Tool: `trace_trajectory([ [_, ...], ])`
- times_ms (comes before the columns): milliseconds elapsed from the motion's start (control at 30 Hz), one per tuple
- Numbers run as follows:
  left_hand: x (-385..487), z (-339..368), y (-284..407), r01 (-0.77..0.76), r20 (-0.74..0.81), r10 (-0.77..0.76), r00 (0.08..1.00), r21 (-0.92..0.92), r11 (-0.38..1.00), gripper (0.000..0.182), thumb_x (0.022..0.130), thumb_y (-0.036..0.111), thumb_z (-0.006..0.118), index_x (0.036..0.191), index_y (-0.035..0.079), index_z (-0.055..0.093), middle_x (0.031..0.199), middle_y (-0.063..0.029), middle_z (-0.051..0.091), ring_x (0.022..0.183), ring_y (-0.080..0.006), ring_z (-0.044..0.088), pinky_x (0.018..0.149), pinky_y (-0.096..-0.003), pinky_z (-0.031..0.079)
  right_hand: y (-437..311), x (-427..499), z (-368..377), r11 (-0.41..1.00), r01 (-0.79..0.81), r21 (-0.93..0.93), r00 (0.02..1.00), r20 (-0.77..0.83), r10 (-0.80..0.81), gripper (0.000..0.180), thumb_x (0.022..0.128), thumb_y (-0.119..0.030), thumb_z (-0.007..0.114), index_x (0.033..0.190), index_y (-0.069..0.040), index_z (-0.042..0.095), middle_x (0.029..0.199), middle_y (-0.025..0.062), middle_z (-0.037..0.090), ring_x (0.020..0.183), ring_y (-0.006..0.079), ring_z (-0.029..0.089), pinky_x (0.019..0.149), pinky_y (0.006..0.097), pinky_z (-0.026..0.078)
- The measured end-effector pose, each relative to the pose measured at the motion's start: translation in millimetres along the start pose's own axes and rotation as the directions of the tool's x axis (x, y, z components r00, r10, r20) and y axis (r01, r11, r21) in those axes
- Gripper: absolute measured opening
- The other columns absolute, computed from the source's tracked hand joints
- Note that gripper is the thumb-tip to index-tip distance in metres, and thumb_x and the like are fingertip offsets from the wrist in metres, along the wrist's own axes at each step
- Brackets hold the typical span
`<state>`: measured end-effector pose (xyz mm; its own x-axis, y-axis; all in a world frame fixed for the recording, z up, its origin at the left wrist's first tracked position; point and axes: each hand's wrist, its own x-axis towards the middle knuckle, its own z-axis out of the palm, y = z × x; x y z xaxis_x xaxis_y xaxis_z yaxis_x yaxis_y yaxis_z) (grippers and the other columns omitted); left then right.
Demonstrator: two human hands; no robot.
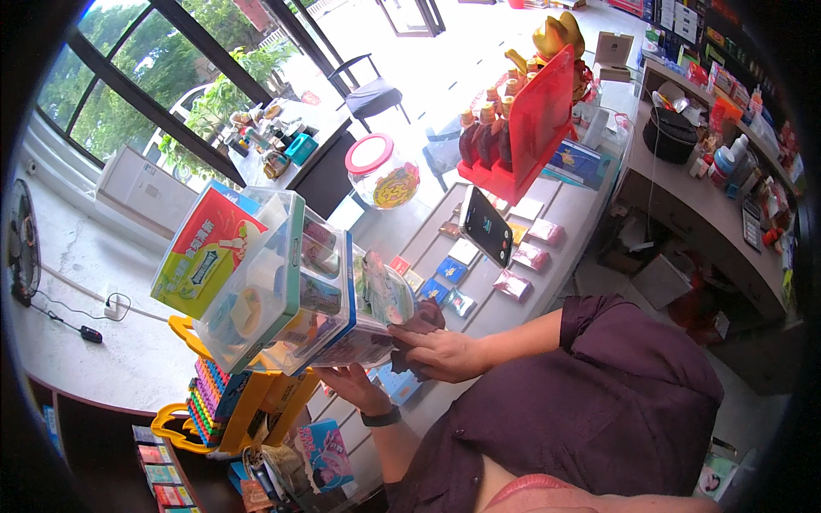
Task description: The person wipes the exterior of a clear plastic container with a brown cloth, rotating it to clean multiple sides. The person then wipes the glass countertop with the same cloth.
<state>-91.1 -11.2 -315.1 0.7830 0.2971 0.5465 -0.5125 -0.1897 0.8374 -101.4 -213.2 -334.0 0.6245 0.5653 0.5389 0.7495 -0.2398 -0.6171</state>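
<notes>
My right hand (442, 354) grips a dark brown cloth (420, 327), which is bunched against the near end of a clear plastic container (365, 340) with a blue rim. On the container's lower side is my left hand (356, 387), wearing a dark wristband, its thumb and fingers at the wall; some fingertips are hidden. A second clear container (256, 314) with a green rim is stacked against the blue-rimmed one and bears a red and green printed card (208, 250). Packaged goods show through the walls of both.
Small packets (513, 285) lie in the glass-topped counter (474, 320). Around it are a phone (487, 224) standing tilted, a red rack of bottles (539, 128), a pink-lidded jar (385, 170), a yellow display stand (276, 410) and a blue box (325, 454). A cluttered desk (680, 186) stands at right.
</notes>
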Motion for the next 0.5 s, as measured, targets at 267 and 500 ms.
trace_trajectory([
  [267,-2.2,-1.8,0.2,0.014,-0.003,-0.014,1.000,0.049,0.999,0.086,0.094,0.051,0.058,0.149,-0.004,0.022,0.148,-0.0209,0.035,0.132,-0.0281,0.040,0.107,-0.0413,0.035,8.4,-10.9,1.3,0.997,-0.040,-0.059,0.995,0.086,0.045,0.039,0.077,-0.007,0.067,0.114,-0.002,0.058,0.156,0.0250,0.025,0.126,0.0414,0.050,0.099,0.0450,0.046],
  [500,3.1,-3.0,-3.3,0.060,-0.001,-0.060,0.998,-0.005,0.998,0.099,0.085,0.052,0.071,0.151,-0.002,0.019,0.150,-0.0199,0.035,0.134,-0.0307,0.042,0.110,-0.0439,0.036,19.4,-16.3,5.2,0.986,0.129,-0.110,0.978,-0.147,-0.144,0.045,0.076,-0.006,0.066,0.119,-0.003,0.057,0.154,0.0225,0.032,0.131,0.0392,0.046,0.098,0.0451,0.046],
])
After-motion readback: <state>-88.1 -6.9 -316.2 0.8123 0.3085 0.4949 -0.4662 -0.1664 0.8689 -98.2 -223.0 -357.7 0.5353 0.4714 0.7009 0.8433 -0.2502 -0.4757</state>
